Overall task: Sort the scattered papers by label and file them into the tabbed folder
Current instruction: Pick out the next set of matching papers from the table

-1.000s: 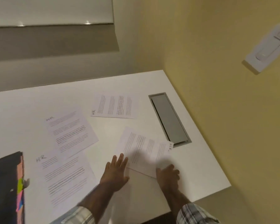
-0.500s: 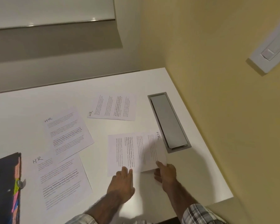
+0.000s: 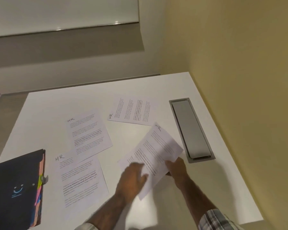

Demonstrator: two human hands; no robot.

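Note:
Several printed sheets marked "HR" lie on the white table (image 3: 45, 112). One sheet (image 3: 154, 155) is tilted at the near right; my right hand (image 3: 176, 168) pinches its right edge, thumb on top. My left hand (image 3: 131, 181), blurred, rests on its lower left part. Another sheet (image 3: 132, 111) lies behind it. Two more sit to the left, an upper sheet (image 3: 88, 130) overlapping a lower sheet (image 3: 81, 181). The black tabbed folder (image 3: 15, 190) with coloured tabs lies shut at the near left.
A grey cable hatch (image 3: 190, 128) is set into the table along the right side, close to the held sheet. A yellow wall runs right behind it. The table's near edge is just below my forearms.
The sheet under my hands has turned clockwise and its right side has come up off the table. My right hand now pinches its edge; my left hand has slid onto it.

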